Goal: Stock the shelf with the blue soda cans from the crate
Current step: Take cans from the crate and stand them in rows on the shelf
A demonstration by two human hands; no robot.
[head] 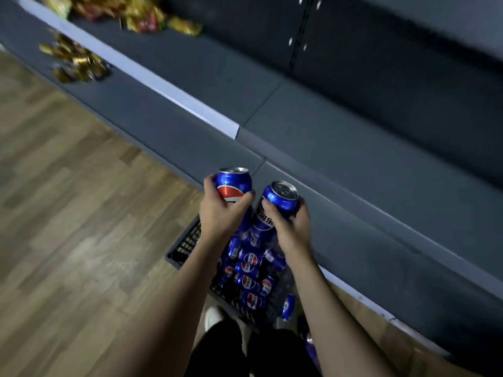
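Here — each hand (221, 213) round a can (234, 183)

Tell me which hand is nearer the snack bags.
Left. The left hand is on the side toward the snack bags; the right hand is farther, beside the shelf.

Wood-plank floor (68, 227) in brown tones at left, dim light, pale edge strip (163, 88) running diagonally, dark back panel (381, 63) with slotted upright (298, 39), blurred yellow and red snack packets (130, 14) far off at top left
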